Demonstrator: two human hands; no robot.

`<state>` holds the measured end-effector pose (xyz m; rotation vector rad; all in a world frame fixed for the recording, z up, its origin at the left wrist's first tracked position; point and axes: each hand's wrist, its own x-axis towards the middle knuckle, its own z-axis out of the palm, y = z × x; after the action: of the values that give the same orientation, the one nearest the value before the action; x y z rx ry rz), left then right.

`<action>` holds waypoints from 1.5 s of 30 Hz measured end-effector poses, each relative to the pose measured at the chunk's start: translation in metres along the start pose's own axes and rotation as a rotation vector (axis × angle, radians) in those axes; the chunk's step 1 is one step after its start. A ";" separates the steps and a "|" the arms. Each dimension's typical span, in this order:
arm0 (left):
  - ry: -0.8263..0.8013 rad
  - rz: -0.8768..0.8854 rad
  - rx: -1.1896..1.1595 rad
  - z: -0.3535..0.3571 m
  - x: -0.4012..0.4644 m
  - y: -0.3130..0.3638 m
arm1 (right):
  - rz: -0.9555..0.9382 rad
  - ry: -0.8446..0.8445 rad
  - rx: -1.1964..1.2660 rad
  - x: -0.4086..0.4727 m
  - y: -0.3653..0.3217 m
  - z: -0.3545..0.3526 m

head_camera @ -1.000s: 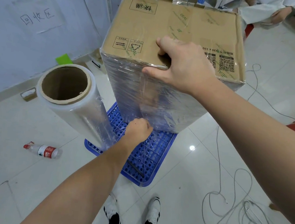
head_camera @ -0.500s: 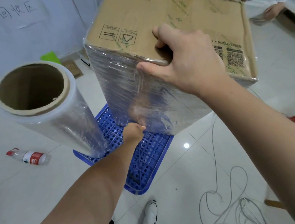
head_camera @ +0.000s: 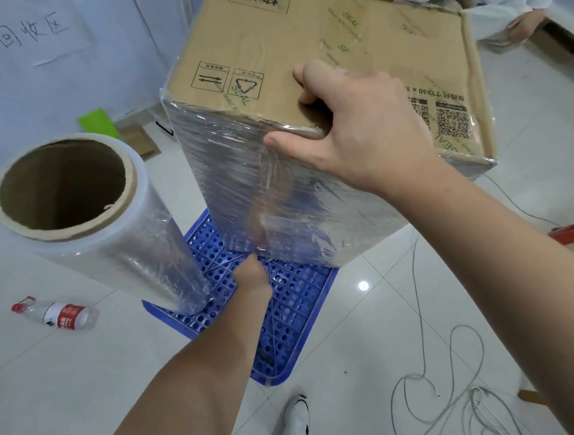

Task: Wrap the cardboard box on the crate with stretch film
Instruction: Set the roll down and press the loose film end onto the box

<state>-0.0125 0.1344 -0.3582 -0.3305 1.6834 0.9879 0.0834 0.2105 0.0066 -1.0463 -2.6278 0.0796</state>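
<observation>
The cardboard box (head_camera: 326, 48) stands on the blue crate (head_camera: 292, 307) on the floor, its sides already sheathed in stretch film (head_camera: 247, 180) up to the top edge. The right hand (head_camera: 364, 130) steadies the near top edge, thumb pressed on the filmed side and fingers (head_camera: 307, 78) curled onto the top face. The left hand (head_camera: 252, 273) reaches to the box's bottom corner; whether its fingers pinch the film tail there I cannot tell, as they are hidden. The film roll (head_camera: 83, 208) leans beside the crate, its lower end on the crate's edge.

To do this step well, I judge the loose film end should be smoothed flat against the lowest band and pressed so that it clings, while the right hand keeps the box from tipping or sliding on the crate.

Counted: one box, one crate, one roll, one plastic bottle (head_camera: 58, 314) lying on the floor, and a tangle of cable (head_camera: 436, 394) at the right
</observation>
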 end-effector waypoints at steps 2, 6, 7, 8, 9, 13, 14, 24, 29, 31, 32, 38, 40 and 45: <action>-0.109 -0.132 -0.206 0.000 -0.014 -0.017 | -0.004 -0.001 -0.003 -0.001 -0.001 0.000; -0.312 -0.255 -0.533 0.016 -0.034 -0.026 | -0.011 -0.001 -0.007 -0.004 -0.002 -0.001; -0.329 -0.260 -0.570 0.021 -0.033 -0.019 | -0.012 -0.001 -0.004 -0.004 -0.002 0.000; -0.346 -0.248 -0.578 0.027 -0.030 -0.011 | -0.014 0.001 0.001 -0.005 -0.003 0.000; -0.342 -0.244 -0.636 0.031 -0.032 0.000 | -0.016 0.003 0.006 -0.006 -0.003 0.000; -0.311 -0.294 -0.806 0.032 -0.042 0.040 | -0.020 0.010 0.008 -0.007 -0.005 -0.001; -0.291 -0.307 -0.828 0.031 -0.037 0.044 | -0.020 0.009 0.010 -0.007 -0.005 -0.001; -0.129 -0.048 -0.706 0.006 -0.033 0.046 | -0.020 0.000 -0.012 -0.006 -0.003 -0.002; -0.078 -0.095 -0.519 0.000 -0.054 0.000 | -0.038 0.011 -0.021 -0.005 -0.003 -0.001; -0.203 -0.184 -0.579 0.001 -0.059 -0.007 | -0.045 0.013 -0.025 -0.005 -0.002 -0.001; -0.267 -0.196 -0.635 0.002 -0.064 -0.003 | -0.049 0.013 -0.025 -0.005 -0.002 0.000; -0.400 -0.213 -0.850 0.011 -0.125 0.070 | -0.060 0.036 -0.002 -0.003 0.002 0.000; -0.393 -0.219 -0.882 0.001 -0.127 0.088 | -0.063 0.035 0.009 -0.002 0.004 0.002; -0.391 -0.102 -1.031 -0.024 -0.156 0.087 | -0.069 0.019 0.001 -0.001 0.006 0.006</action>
<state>-0.0294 0.1291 -0.1789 -0.8147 0.6907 1.6615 0.0868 0.2145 -0.0001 -0.9499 -2.6437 0.0545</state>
